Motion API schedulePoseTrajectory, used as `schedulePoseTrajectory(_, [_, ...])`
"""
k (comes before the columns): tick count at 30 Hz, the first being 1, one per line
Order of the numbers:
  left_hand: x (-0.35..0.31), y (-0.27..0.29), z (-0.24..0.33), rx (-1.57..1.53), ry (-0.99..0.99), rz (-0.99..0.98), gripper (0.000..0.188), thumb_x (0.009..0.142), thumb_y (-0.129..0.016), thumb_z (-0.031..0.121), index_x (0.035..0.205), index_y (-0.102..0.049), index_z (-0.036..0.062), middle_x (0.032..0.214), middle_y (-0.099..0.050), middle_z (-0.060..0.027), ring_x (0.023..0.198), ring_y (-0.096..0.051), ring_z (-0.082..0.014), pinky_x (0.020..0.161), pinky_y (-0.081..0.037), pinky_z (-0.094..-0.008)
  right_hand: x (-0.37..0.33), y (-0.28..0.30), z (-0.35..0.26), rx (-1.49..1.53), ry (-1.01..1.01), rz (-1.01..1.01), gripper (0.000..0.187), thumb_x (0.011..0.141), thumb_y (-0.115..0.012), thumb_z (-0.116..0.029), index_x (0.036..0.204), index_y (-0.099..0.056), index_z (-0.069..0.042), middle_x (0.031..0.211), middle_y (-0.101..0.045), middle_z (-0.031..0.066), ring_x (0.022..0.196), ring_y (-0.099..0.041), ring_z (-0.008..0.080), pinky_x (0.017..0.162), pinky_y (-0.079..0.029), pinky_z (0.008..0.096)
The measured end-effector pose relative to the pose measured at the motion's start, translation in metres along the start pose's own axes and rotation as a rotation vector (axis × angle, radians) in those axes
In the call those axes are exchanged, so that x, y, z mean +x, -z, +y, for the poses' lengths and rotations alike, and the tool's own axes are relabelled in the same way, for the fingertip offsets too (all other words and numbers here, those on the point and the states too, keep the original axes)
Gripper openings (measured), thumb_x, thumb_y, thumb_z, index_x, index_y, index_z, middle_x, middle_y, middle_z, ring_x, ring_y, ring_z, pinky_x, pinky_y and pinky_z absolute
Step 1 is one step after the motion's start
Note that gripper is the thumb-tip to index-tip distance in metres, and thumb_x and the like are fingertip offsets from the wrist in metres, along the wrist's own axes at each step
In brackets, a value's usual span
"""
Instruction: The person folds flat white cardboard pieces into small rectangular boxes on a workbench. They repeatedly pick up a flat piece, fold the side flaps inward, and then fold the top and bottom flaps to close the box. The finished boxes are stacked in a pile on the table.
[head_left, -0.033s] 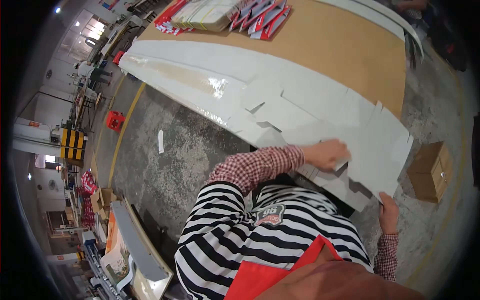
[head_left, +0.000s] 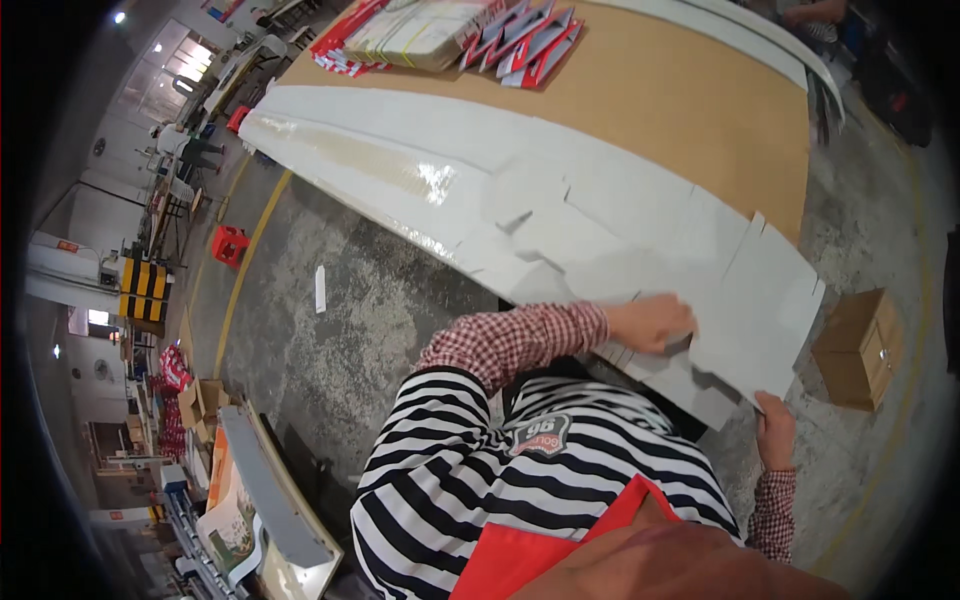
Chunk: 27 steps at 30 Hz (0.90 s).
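Observation:
A large white die-cut cardboard sheet (head_left: 620, 235) with slits and cut-outs lies on the table in front of me. My left hand (head_left: 652, 322) is closed in a fist over its near part, beside a dark cut-out. Whatever is in those curled fingers, if anything, stays hidden. At the sheet's near right corner, my right hand (head_left: 775, 432) pinches the edge between thumb and fingers. Clear, shiny tape or film (head_left: 425, 180) covers the sheet's far left part.
Brown board (head_left: 690, 100) covers the table beyond the sheet. A strapped stack of flat cards (head_left: 415, 35) and folded red-and-grey pieces (head_left: 525, 45) sit on it. An open brown carton (head_left: 855, 350) stands on the floor at right. A red stool (head_left: 229, 244) is at left.
My left fist has shifted slightly toward me. The white cardboard's cut-outs beside it look narrower. My right hand keeps its place at the corner.

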<state>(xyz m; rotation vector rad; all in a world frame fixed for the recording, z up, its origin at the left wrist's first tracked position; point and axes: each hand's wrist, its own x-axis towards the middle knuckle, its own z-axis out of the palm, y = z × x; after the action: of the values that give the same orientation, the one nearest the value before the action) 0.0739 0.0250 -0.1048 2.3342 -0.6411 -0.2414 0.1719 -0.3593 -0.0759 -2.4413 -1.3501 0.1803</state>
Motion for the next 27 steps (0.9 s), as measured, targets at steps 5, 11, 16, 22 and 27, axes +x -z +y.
schedulePoseTrajectory(5, [0.016, -0.019, 0.001, -0.137, 0.017, 0.312, 0.029, 0.077, -0.065, 0.016, 0.105, -0.065, 0.0078, 0.105, -0.065, -0.0092, 0.096, -0.059, -0.0268, 0.087, -0.045, -0.0413, 0.043, 0.029, 0.028, 0.171, -0.301, -0.402, 0.02, 0.085, -0.067, -0.008, 0.101, -0.062, 0.003, 0.095, -0.065, 0.013, 0.087, -0.063, 0.0215, 0.077, -0.049, 0.033])
schedulePoseTrajectory(11, [0.049, -0.034, -0.003, -0.275, 0.23, 0.6, 0.013, 0.075, -0.067, 0.012, 0.084, -0.067, 0.0027, 0.075, -0.066, -0.0115, 0.072, -0.063, -0.0263, 0.066, -0.05, -0.0372, 0.091, 0.021, 0.068, 0.616, -0.319, -0.303, 0.029, 0.079, -0.076, -0.022, 0.086, -0.061, 0.002, 0.078, -0.06, 0.0046, 0.073, -0.056, 0.0112, 0.065, -0.047, 0.0289])
schedulePoseTrajectory(16, [0.04, -0.017, 0.002, -0.461, 0.19, 0.361, 0.014, 0.072, -0.067, 0.014, 0.078, -0.064, 0.0014, 0.069, -0.064, -0.0118, 0.067, -0.063, -0.0304, 0.062, -0.049, -0.041, 0.083, 0.004, 0.088, 0.599, -0.473, -0.357, 0.033, 0.076, -0.078, -0.026, 0.086, -0.062, 0.0, 0.075, -0.061, 0.004, 0.072, -0.055, 0.011, 0.065, -0.046, 0.0297])
schedulePoseTrajectory(22, [0.074, -0.059, -0.006, -0.021, 0.404, 0.576, 0.018, 0.072, -0.066, 0.018, 0.082, -0.061, 0.0032, 0.089, -0.065, -0.0139, 0.079, -0.062, -0.0328, 0.065, -0.048, -0.0431, 0.085, -0.008, 0.061, 0.155, -0.381, -0.047, 0.044, 0.073, -0.077, -0.019, 0.11, -0.061, 0.001, 0.107, -0.06, 0.0147, 0.099, -0.057, 0.025, 0.085, -0.046, 0.0376])
schedulePoseTrajectory(27, [0.073, -0.096, 0.014, 0.529, 0.169, 0.46, 0.051, 0.076, -0.07, 0.033, 0.119, -0.056, 0.0088, 0.128, -0.054, -0.0093, 0.118, -0.051, -0.027, 0.087, -0.044, -0.0482, 0.092, -0.03, -0.001, 0.275, 0.028, 0.042, 0.061, 0.085, -0.065, -0.028, 0.141, -0.047, -0.008, 0.154, -0.029, 0.0165, 0.142, -0.027, 0.0381, 0.114, -0.025, 0.0502])
